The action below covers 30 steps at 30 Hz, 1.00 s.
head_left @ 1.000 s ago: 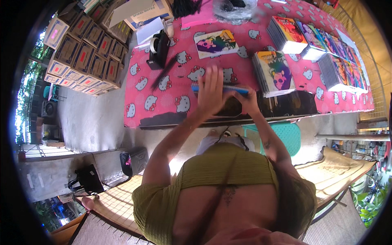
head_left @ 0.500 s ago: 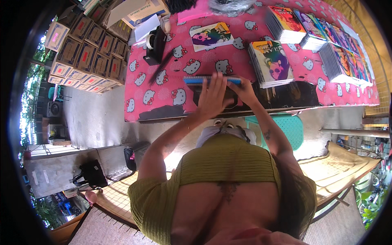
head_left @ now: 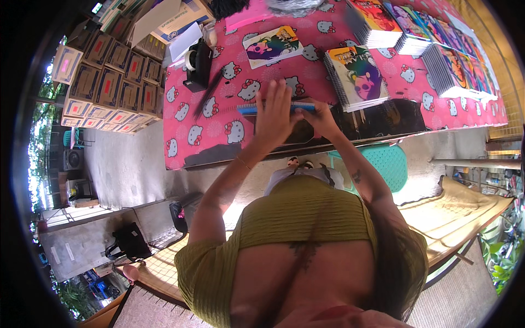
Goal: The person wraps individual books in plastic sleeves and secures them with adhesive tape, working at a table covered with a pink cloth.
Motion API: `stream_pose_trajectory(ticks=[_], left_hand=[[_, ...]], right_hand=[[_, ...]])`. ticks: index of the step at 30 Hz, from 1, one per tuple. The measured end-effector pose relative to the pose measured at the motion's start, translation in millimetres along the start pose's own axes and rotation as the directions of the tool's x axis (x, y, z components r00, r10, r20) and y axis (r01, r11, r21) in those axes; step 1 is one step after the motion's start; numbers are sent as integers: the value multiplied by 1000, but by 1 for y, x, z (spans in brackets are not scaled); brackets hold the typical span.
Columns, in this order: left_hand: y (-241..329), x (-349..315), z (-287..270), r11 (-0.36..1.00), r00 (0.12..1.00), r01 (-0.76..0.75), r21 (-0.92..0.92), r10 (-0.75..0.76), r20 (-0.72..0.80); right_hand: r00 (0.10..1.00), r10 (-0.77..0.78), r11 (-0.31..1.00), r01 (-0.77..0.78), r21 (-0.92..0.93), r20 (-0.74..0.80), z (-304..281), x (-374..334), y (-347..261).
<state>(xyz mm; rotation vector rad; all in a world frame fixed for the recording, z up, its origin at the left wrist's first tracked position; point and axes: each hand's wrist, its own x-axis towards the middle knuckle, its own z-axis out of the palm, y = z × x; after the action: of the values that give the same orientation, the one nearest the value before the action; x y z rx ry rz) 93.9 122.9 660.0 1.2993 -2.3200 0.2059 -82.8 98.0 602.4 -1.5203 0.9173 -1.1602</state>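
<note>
A spiral notebook (head_left: 247, 110) with a blue edge is held on edge near the table's front side, so its covers barely show. My left hand (head_left: 273, 115) lies across it with fingers stretched out, their tips reaching past the upper edge. At the right end, my right hand (head_left: 324, 121) grips the notebook between thumb and fingers. Just to the right is a stack of spiral notebooks (head_left: 358, 79) with a colourful cover. Farther off, a single notebook (head_left: 272, 47) with a similar cover lies flat.
A black tape dispenser (head_left: 198, 66) stands on the pink patterned tablecloth (head_left: 210, 126) at the left. More notebook stacks (head_left: 377, 24) fill the far right. Cardboard boxes (head_left: 104, 76) are piled beyond the left edge. A green plastic stool (head_left: 385, 167) stands below the table.
My left hand has slid forward and a little left over the notebook, its fingers now reaching farther past the edge. My right hand keeps its grip. The whole view has shifted slightly.
</note>
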Motion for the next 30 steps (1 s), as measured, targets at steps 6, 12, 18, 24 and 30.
stream_pose_trajectory(ticks=[6, 12, 18, 24, 30], left_hand=[[13, -39, 34, 1000, 1000, -3, 9, 3, 27], [27, -48, 25, 994, 983, -97, -53, 104, 152], [20, 2, 10, 993, 998, -31, 113, 25, 51], [31, -8, 13, 1000, 997, -16, -25, 18, 77], [28, -15, 5, 998, 998, -18, -67, 14, -57]], right_hand=[[997, -80, 997, 80, -17, -4, -2, 2, -2], [999, 8, 999, -5, -40, 54, -5, 0, -2], [997, 43, 999, -43, -1, 66, -5, -1, 18], [989, -150, 983, 148, -110, -10, -3, 0, 2], [999, -9, 982, 15, -188, 36, -11, 0, -6]])
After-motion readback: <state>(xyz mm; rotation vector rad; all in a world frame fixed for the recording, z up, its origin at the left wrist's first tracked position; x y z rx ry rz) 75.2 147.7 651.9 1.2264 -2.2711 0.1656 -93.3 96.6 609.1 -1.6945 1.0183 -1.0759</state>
